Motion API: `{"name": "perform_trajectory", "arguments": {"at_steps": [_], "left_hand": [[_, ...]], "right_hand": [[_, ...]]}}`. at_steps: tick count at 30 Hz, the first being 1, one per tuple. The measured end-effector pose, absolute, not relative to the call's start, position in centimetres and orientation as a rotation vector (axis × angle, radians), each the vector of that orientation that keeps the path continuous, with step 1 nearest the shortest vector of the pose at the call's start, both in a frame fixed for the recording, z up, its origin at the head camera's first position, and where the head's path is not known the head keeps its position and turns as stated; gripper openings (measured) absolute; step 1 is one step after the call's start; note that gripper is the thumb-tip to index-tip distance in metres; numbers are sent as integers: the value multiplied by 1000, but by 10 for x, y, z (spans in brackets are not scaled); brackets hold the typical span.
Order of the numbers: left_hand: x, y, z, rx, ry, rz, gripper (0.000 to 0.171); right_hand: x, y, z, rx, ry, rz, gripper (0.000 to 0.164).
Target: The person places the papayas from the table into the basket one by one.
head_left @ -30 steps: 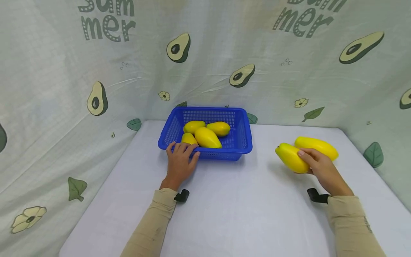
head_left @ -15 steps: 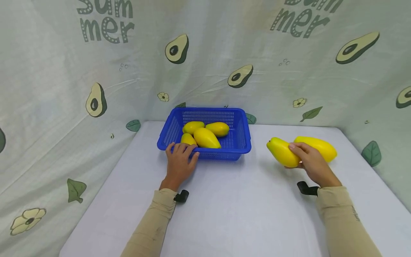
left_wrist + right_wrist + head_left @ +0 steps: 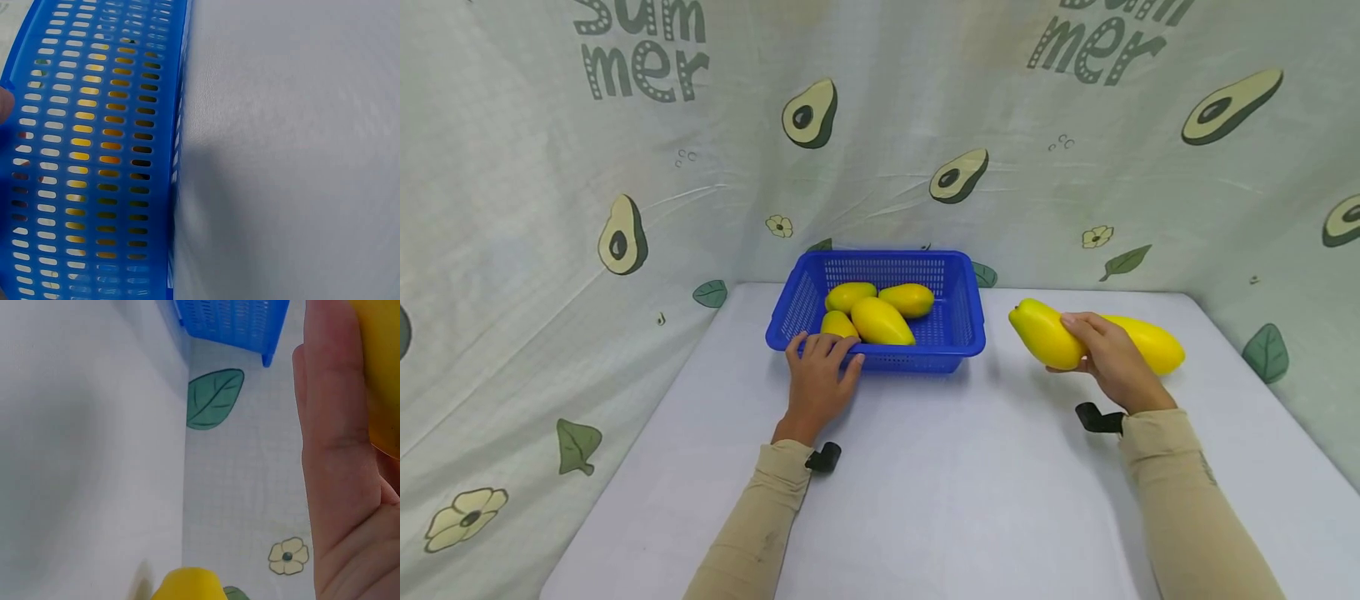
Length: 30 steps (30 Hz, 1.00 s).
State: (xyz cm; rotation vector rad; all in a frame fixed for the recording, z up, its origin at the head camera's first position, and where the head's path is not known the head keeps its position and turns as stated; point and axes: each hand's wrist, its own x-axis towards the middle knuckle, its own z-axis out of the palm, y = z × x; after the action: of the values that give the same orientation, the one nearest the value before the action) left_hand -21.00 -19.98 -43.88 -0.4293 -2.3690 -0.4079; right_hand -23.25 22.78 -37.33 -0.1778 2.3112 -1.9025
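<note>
My right hand [image 3: 1108,358] grips a yellow papaya [image 3: 1047,335] over the right side of the table, its greenish stem end pointing left. In the right wrist view the papaya [image 3: 384,375] shows partly behind my fingers [image 3: 334,394]. Behind that hand lies a second, longer papaya [image 3: 1153,343], partly hidden. My left hand [image 3: 820,383] holds the front rim of a blue plastic basket [image 3: 925,350], fingers hooked over the edge. Several papayas [image 3: 882,322] rest inside, mostly toward the left. Through the slots of the basket wall [image 3: 94,156] their yellow shows in the left wrist view.
A white-covered table [image 3: 955,483] carries everything. Behind it and at the sides hangs a pale cloth [image 3: 880,100] printed with avocados, leaves and flowers. The basket stands near the table's back edge, close to the cloth.
My right hand has moved left and farther back with the papaya, coming nearer to the basket. My left hand stays on the basket's rim.
</note>
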Motion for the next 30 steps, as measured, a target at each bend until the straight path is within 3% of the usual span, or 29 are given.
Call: {"name": "perform_trajectory", "arguments": {"at_steps": [30], "left_hand": [[-212, -200, -440, -429, -2367, -404, 32]], "right_hand": [[-261, 203, -341, -261, 2140, -2087, 66]]}}
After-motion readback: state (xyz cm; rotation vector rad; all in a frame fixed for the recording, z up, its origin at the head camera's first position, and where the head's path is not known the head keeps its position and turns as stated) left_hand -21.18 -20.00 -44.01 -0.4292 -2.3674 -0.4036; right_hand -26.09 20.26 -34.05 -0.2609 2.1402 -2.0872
